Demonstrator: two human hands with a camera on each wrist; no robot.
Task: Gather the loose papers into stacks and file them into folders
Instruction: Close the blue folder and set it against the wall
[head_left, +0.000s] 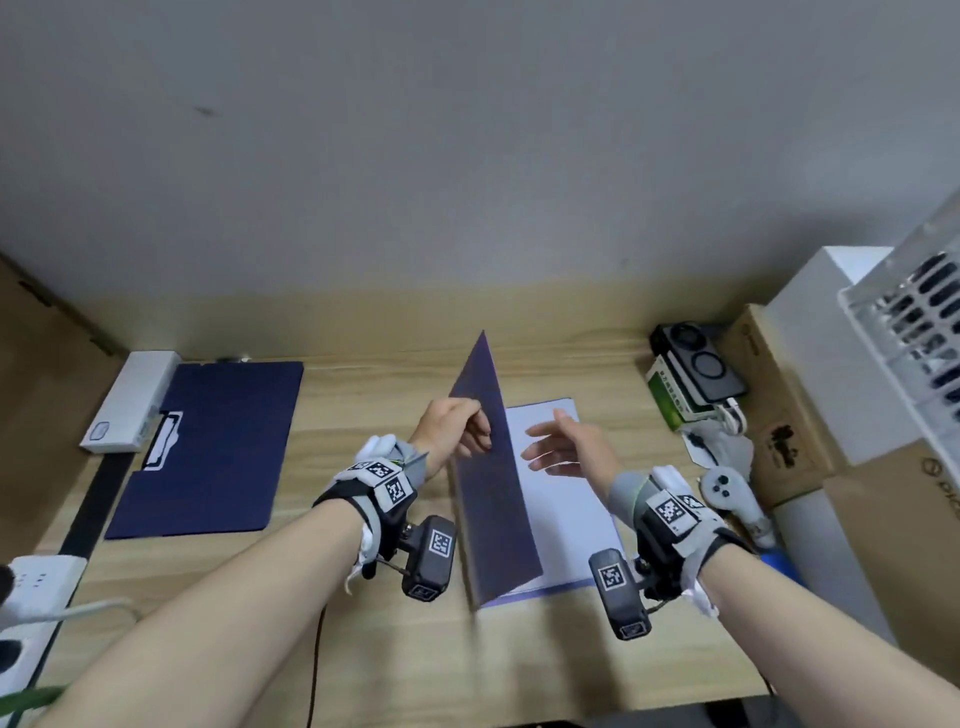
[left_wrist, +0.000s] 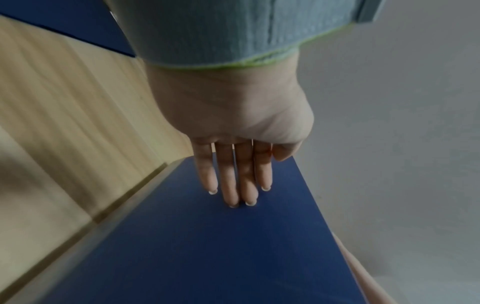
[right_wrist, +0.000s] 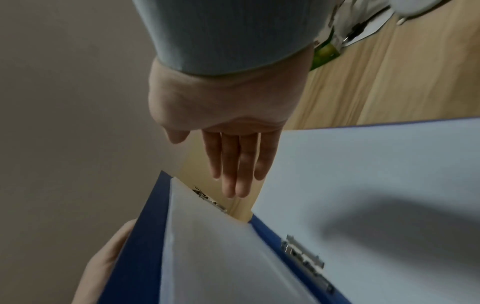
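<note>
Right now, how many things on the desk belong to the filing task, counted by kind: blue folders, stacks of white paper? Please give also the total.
Blue folders: 2, a closed folder at the left and an open folder in the middle, its cover held up by the left hand.
Stacks of white paper: 1, the white paper lying inside the open folder.
Total: 3.

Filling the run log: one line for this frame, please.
stage: closing dark blue folder cover over white paper stack | left hand: straight fingers on cover | right hand: open, holds nothing
</note>
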